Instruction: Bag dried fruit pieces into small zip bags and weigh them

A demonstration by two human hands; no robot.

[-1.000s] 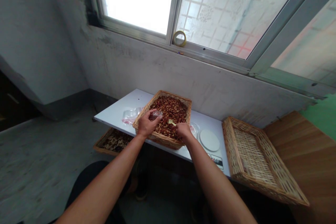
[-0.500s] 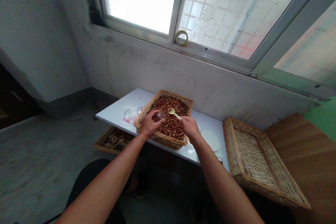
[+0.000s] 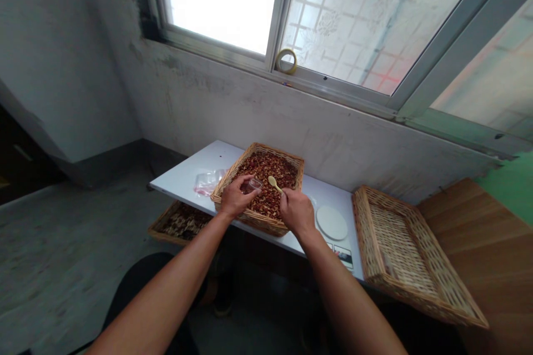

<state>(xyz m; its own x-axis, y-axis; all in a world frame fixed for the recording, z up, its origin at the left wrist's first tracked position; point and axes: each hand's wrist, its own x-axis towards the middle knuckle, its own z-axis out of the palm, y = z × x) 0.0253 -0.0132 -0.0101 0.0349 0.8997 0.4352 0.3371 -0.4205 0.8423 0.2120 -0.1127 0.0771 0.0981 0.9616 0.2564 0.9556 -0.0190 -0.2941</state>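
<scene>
**A:** What is taking up the most room?

**B:** A white table [image 3: 179,177] is running along the wall below the window. At four o'clock from its middle, an empty wicker tray [image 3: 400,255] is sitting tilted, away from the hands.

**A:** And the full one?

**B:** The wicker basket [image 3: 266,224] is lying dead centre on the table, heaped with reddish-brown dried pieces [image 3: 270,169]. It is sitting right at the near edge, probably so both arms are reaching it easily. A third basket [image 3: 160,234] of darker stuff is sitting lower down, at eight o'clock.

**A:** What are the hands doing?

**B:** The left hand [image 3: 235,199] is hovering over the basket's near-left corner, its fingers pinching a small clear cup [image 3: 252,183]. The right hand [image 3: 296,212] is at five o'clock from the cup, fingers closing on the handle of a small yellow spoon [image 3: 275,183], whose bowl is pointing toward the cup.

**A:** Why hold them there?

**B:** I'd judge that anything spilling is dropping back into the basket.

**A:** Anything smaller?

**B:** A white disc [image 3: 332,222] is lying at three o'clock from the right hand, and a clear bag [image 3: 206,182] at nine o'clock from the cup.
</scene>
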